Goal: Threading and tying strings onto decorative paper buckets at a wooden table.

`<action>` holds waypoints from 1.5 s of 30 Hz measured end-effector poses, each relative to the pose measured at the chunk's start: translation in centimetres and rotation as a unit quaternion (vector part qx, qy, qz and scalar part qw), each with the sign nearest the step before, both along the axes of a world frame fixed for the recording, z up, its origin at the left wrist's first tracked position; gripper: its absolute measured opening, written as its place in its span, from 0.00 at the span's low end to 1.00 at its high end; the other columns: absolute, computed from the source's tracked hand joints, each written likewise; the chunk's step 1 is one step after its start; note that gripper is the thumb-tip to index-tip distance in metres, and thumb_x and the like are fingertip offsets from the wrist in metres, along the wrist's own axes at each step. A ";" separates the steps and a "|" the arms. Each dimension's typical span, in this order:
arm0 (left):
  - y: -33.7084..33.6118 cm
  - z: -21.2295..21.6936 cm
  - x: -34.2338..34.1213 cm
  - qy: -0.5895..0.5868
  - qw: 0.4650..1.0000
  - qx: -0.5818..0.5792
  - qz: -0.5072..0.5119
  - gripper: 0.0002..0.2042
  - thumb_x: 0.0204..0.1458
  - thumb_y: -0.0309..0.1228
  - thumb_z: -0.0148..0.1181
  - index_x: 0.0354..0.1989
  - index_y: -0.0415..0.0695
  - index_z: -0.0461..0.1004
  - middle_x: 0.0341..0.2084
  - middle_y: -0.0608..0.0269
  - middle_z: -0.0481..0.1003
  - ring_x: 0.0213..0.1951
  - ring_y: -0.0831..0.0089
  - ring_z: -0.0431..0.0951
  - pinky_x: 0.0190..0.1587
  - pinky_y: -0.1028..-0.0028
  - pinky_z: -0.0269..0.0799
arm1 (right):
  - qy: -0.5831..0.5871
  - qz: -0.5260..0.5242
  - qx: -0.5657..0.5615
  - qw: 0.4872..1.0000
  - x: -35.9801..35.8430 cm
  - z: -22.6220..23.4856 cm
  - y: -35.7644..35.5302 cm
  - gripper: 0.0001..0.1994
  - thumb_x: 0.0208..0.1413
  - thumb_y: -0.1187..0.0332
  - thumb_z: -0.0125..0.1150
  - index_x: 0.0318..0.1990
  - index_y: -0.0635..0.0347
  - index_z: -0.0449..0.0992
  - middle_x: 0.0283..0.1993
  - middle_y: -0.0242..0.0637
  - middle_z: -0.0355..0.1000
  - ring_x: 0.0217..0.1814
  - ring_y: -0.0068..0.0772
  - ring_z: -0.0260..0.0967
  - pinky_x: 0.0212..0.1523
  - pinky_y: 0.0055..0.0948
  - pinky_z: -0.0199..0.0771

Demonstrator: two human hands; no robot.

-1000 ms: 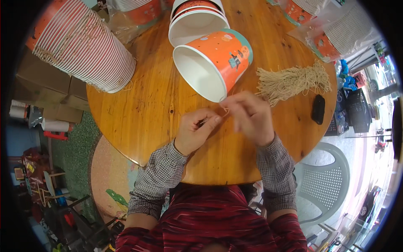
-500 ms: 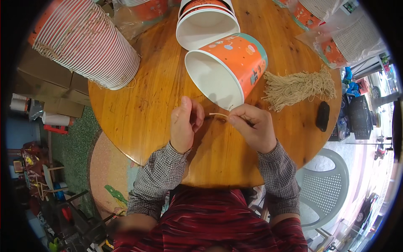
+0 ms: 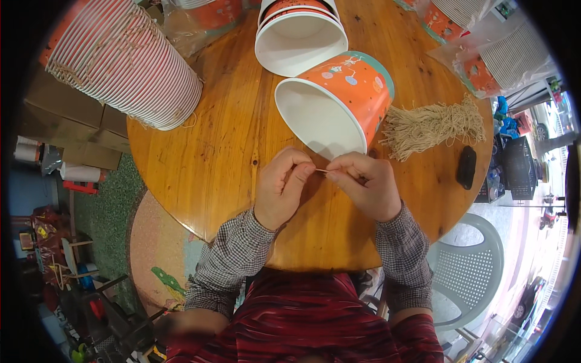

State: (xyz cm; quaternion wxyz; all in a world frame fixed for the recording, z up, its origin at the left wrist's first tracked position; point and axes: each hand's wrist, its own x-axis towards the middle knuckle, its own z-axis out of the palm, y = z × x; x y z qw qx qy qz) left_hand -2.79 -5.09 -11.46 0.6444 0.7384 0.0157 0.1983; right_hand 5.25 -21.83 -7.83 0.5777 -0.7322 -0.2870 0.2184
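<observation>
Just inside the table's [image 3: 200, 181] near edge, left hand [image 3: 280, 186] and right hand [image 3: 366, 183] pinch a short string [image 3: 321, 171] (fingers curled, knuckles up) between them.

Small-checked grey shirt sleeves (cuffs snug at both wrists) under a dark red striped vest or apron

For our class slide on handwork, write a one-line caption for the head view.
Both hands, left hand and right hand, pinch a short string above a round wooden table, near a tipped orange paper cup.
</observation>
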 end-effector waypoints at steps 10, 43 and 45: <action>-1.1 0.5 3.6 -0.026 0.977 -0.208 -0.034 0.17 0.57 0.25 0.53 0.54 0.35 0.64 0.42 0.60 0.68 0.40 0.76 0.70 0.47 0.76 0.67 | -0.022 -0.305 0.375 0.875 6.1 -0.3 -5.6 0.06 0.62 0.70 0.51 0.38 0.63 0.71 0.22 0.27 0.59 0.18 0.16 0.53 0.18 0.19 0.55; -1.1 -0.9 1.6 0.015 0.999 0.044 -0.029 0.16 0.58 0.21 0.45 0.55 0.33 0.64 0.43 0.57 0.74 0.43 0.74 0.74 0.46 0.75 0.69 | -0.112 -0.095 0.187 0.971 -0.6 -3.3 1.5 0.05 0.54 0.83 0.52 0.37 0.68 0.69 0.60 0.50 0.61 0.60 0.41 0.64 0.58 0.33 0.67; -1.4 -0.4 1.6 -0.009 0.999 0.018 -0.039 0.16 0.58 0.20 0.46 0.55 0.33 0.64 0.42 0.57 0.74 0.43 0.73 0.74 0.47 0.76 0.68 | -0.113 -0.117 0.193 0.968 -0.6 -3.4 1.7 0.04 0.53 0.81 0.55 0.35 0.67 0.70 0.57 0.49 0.63 0.57 0.41 0.66 0.54 0.32 0.68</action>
